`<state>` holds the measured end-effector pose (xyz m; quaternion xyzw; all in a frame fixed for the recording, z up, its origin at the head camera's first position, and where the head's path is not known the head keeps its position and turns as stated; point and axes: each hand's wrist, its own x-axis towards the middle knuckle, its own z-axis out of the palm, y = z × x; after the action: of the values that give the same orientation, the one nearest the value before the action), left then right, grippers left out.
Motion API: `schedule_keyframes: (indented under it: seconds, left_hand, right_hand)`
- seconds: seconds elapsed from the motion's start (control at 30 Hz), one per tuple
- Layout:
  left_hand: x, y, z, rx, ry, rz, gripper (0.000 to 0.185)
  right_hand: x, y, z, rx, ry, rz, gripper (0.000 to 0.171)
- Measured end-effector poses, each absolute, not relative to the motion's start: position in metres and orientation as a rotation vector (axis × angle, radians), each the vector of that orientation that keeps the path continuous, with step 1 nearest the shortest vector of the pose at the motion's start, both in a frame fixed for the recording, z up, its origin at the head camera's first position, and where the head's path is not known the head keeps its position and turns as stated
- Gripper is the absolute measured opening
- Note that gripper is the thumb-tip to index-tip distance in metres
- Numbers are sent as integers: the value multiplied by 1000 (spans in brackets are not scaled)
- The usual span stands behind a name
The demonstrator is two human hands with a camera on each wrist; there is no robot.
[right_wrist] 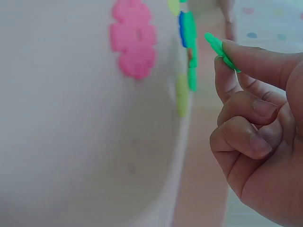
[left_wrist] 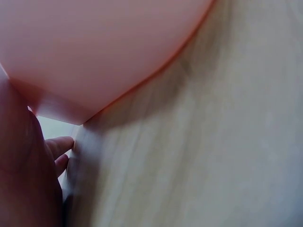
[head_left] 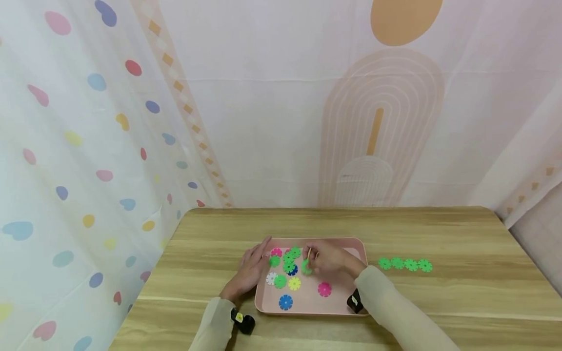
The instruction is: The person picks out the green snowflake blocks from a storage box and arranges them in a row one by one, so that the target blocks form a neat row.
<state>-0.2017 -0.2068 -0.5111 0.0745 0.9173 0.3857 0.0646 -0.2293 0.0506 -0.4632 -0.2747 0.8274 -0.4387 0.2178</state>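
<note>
My right hand [head_left: 329, 257] is over the pink tray [head_left: 311, 312]. In the right wrist view its thumb and index finger pinch a green snowflake disc [right_wrist: 221, 51], while the other fingers curl in. A small yellowish sliver shows by those fingertips in the head view, too small to make out. My left hand [head_left: 250, 270] lies along the tray's left rim with its fingers extended. Inside the tray are several green discs [head_left: 279, 281], a blue disc [head_left: 286, 302], a yellow disc [head_left: 294, 283], a white disc [head_left: 271, 278] and a pink disc [head_left: 325, 289].
On the wooden table [head_left: 465, 302], right of the tray, a row of several green discs [head_left: 411, 264] lies side by side. A patterned curtain [head_left: 272, 122] hangs behind the table and along its left side. Black cameras are strapped to both wrists.
</note>
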Motion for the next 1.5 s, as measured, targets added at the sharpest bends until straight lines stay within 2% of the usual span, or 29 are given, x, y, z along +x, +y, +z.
schedule_keyframes:
  seconds: [0.17,0.77,1.2,1.5]
  left_hand:
    - [-202,-207,-511,222,2756,1186,49]
    - [-203,-210,-512,243,2763,1171,50]
    - [-200,-209,-511,200,2741,1196,50]
    - [-200,-210,-511,166,2726,1198,49]
  right_hand:
    - [-232,57,-451,-782,2342,-1215,12]
    - [-232,87,-421,-823,2447,-1283,12]
    - [-228,140,-418,-703,2464,-1401,11]
    - [-221,180,-418,-592,2468,-1448,17]
